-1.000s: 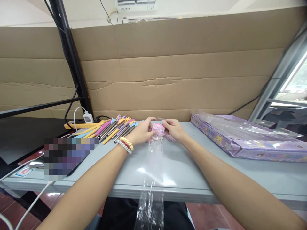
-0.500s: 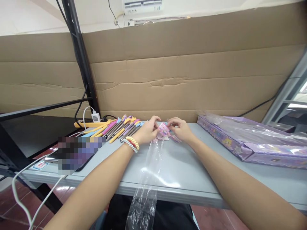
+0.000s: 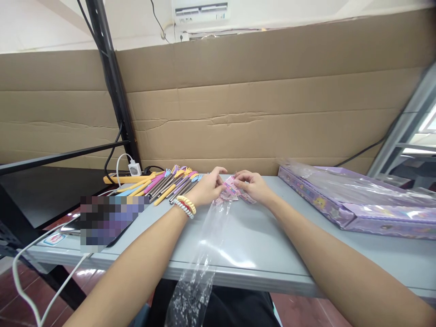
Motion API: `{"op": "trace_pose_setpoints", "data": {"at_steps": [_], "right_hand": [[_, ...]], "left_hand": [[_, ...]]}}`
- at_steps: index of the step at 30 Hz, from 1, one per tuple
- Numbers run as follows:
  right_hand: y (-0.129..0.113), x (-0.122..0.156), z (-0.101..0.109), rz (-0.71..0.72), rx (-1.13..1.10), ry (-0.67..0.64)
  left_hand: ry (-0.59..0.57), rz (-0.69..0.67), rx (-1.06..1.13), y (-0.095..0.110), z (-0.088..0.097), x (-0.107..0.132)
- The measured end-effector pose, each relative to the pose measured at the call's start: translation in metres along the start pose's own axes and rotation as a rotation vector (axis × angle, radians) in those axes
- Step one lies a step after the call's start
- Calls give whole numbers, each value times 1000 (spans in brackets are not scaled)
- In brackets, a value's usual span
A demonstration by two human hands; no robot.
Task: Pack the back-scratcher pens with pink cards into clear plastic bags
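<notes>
While pink piece (image 3: 230, 185) is pinched between left hand (image 3: 206, 187) and right hand (image 3: 255, 185) near table's (image 3: 262, 236) far edge, neither is nearer; long axis unclear.

Both forearms are bare right up to the fingers. On the left wrist, just behind the left fingers (image 3: 218, 171), sit stacked bands: nearest the fingers a pale yellow coiled band (image 3: 188, 204), its loops plump and even like twisted cord; behind that a thin red band (image 3: 185, 205); and farthest back a coiled whitish-grey band (image 3: 183, 209) with a similar rippled outline. The right wrist is bare behind the right fingers (image 3: 241, 184). Below both sets of fingers shows plain black clothing (image 3: 243, 306) over the lap.
</notes>
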State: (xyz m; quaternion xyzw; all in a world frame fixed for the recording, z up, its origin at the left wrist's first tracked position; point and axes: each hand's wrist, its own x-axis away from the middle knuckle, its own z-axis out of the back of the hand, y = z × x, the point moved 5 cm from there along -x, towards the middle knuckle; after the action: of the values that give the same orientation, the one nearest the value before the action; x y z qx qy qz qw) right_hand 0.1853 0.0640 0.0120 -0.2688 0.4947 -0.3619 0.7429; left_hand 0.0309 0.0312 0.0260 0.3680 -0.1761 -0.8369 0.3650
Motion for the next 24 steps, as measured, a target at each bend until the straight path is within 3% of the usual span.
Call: {"op": "trace_pose_setpoints", "data": {"at_steps": [6,12,14,24], "right_hand": [[4,-5,7,-128,-231,118],[29,-2,56,-266,-404,543],[36,0,66,-300,-423,611],[31,0,61,-318,-444,602]], "left_hand": [[-39,1,13,5,4,1],[-15,24,-94,-4,11,2],[-9,29,-117,-6,11,2],[-69,-3,-313,-4,7,4]]}}
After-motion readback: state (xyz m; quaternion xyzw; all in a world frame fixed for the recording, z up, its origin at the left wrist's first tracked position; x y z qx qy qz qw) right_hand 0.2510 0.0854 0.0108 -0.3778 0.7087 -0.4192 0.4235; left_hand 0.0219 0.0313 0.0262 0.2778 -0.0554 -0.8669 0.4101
